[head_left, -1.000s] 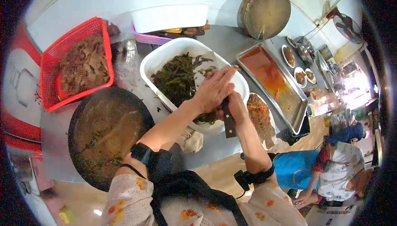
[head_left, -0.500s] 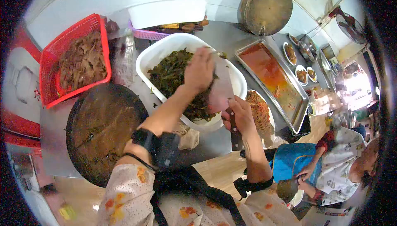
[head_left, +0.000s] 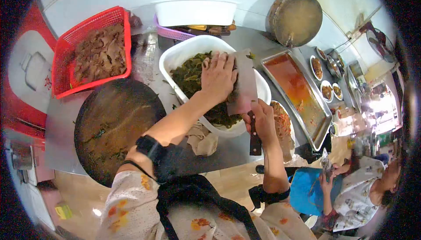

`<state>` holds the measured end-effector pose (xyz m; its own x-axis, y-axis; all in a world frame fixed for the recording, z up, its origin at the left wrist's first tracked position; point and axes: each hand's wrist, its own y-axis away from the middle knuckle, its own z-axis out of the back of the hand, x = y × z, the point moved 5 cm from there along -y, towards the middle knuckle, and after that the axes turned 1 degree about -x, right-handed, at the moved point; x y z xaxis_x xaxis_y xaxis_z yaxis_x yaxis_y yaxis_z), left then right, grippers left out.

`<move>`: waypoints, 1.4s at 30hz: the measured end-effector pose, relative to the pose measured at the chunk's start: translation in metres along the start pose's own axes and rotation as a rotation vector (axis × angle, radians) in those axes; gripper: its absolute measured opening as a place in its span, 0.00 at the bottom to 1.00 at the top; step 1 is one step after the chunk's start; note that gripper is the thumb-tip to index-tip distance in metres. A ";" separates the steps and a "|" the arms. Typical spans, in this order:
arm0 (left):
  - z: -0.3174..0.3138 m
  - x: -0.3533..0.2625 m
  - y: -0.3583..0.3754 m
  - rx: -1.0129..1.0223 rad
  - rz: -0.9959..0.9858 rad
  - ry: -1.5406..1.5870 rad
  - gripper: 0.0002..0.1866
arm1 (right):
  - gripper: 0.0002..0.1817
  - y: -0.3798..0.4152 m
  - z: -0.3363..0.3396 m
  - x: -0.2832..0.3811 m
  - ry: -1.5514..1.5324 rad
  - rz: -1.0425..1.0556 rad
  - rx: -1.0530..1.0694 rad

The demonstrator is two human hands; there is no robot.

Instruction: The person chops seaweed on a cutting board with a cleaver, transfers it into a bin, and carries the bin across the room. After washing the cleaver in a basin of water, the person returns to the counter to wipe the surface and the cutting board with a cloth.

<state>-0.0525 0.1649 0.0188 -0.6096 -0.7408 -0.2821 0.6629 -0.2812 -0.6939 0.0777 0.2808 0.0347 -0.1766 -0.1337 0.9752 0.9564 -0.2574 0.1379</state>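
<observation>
My right hand (head_left: 262, 119) is wrapped round the dark wooden handle of a cleaver (head_left: 246, 82). The broad blade reaches over a white plastic basin (head_left: 172, 52) of chopped dark green leafy vegetables (head_left: 190, 75). My left hand (head_left: 219, 77) is open, palm down above the greens, its fingers spread and fingertips close to the blade. Part of the greens is hidden under that hand and the blade.
Left of the basin are a round chopping board (head_left: 116, 134) and a red basket of sliced meat (head_left: 128, 53). A beige cloth (head_left: 202, 140) lies in front. To the right are a metal tray of reddish sauce (head_left: 324, 138), filled dishes and a seated person (head_left: 357, 196).
My left hand has flattened from a blurred, raised pose, its fingers now spread beside the blade. The cleaver shows more broadside. The whole scene has shifted slightly right in view.
</observation>
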 end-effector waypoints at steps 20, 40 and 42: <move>0.056 0.020 0.042 0.075 0.086 0.030 0.29 | 0.08 0.016 0.001 0.037 0.089 0.258 -0.212; 0.336 0.251 0.301 -0.203 0.710 0.067 0.11 | 0.05 0.048 -0.274 -0.017 1.207 0.556 0.276; 0.349 0.264 0.313 -0.217 0.735 0.069 0.13 | 0.05 0.079 -0.305 -0.020 1.176 0.549 0.399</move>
<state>0.1455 -0.3315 -0.0417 -0.0757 -0.6493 -0.7568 0.8123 0.4000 -0.4245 0.0857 -0.0283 -0.0272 0.3454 -0.9113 0.2239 0.9333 0.3585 0.0191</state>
